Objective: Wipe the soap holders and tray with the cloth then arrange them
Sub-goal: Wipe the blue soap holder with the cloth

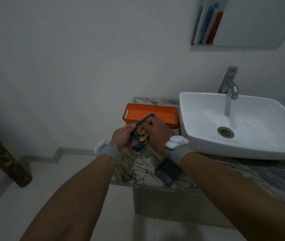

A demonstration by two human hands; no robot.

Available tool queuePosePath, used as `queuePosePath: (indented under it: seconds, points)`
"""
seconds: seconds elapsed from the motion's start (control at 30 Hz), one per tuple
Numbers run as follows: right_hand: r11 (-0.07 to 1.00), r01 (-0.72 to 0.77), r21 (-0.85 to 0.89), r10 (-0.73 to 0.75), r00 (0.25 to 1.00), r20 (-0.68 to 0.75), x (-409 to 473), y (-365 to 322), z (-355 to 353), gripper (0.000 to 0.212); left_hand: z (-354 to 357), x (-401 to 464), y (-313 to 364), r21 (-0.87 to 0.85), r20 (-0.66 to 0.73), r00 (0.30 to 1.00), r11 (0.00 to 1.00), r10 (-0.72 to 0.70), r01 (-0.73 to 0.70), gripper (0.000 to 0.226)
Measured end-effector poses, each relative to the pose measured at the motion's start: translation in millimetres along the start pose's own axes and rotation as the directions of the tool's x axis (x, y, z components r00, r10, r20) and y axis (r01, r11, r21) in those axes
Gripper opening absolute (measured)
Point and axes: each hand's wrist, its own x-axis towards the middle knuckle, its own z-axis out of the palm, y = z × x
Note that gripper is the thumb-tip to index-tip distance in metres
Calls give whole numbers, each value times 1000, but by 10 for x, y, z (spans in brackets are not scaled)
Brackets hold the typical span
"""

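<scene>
A blue soap holder [144, 120] is tilted up above the marble counter [138, 169], gripped at its left side by my left hand [121, 139]. My right hand [157, 131] presses a crumpled beige cloth [142, 133] into the holder. Behind them on the counter stands an empty orange tray [148, 113]. A second dark blue slatted soap holder piece [169, 172] lies flat on the counter near its front edge, just under my right wrist.
A white basin [233, 126] sits to the right, with water running from the grey tap [228, 84]. The counter's left edge drops to a tiled floor. A mirror [242, 21] hangs above. A dark patterned object [4, 157] leans at far left.
</scene>
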Motion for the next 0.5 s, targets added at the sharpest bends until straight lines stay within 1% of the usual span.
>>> queuePosePath:
  seconds: [0.07,0.13,0.2,0.27,0.3,0.33,0.4,0.43,0.5]
  points:
    - [995,-57,-84,53,997,-48,58,149,-103,27,-2,-24,24,0,40,999,1000,-2,2,20]
    - [983,-147,-114,137,986,-91,93,284,-182,31,12,-53,40,16,73,997,1000,8,-9,22]
    - [960,-266,-90,257,961,-101,114,295,-201,37,51,-61,42,33,78,997,999,17,-19,27]
    - [933,-359,-21,358,932,-49,118,176,-183,40,105,-72,39,50,51,998,998,32,-35,31]
    - [935,-355,19,355,935,-6,99,103,-150,42,124,-72,36,58,35,999,997,40,-42,32]
    - [948,-314,56,312,949,35,71,39,-105,44,126,-58,26,61,24,999,997,48,-50,32]
    - [979,-158,131,148,986,83,-17,-41,-27,43,99,-49,0,58,-2,998,996,62,-62,30]
    - [984,-91,152,77,992,95,-60,-50,-7,41,79,-51,-19,65,-11,998,996,60,-59,28]
    - [990,-27,135,14,995,102,-119,-22,5,38,45,-61,-58,93,-24,999,995,41,-38,28]
